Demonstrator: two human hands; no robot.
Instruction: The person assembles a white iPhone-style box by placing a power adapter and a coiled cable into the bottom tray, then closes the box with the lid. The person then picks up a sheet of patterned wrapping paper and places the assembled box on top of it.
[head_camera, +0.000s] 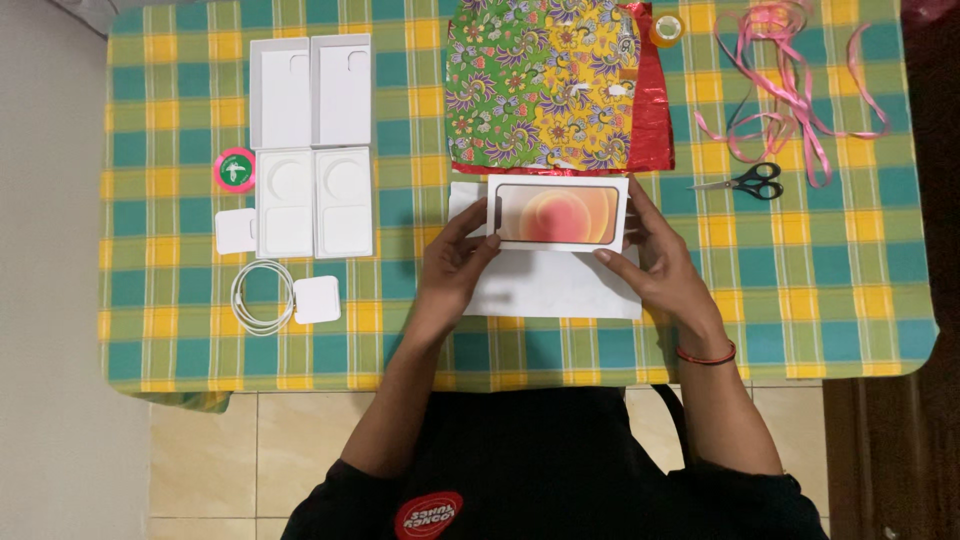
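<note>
A flat white box (557, 213) with an orange picture on its lid lies on a white sheet of paper (555, 285) in the middle of the checked tablecloth (830, 260). My left hand (455, 262) grips the box's left end, thumb and fingers on its edge. My right hand (655, 262) holds the right end, fingers along the side and near corner. A red bracelet circles my right wrist.
Floral wrapping paper (540, 85) over a red foil sheet (655, 110) lies beyond the box. Scissors (745, 182), pink ribbon (790, 80) and a tape roll (666, 28) sit at right. At left are open white box trays (312, 145), a coiled white cable (262, 297), a small white adapter (317, 299) and a pink round item (235, 169).
</note>
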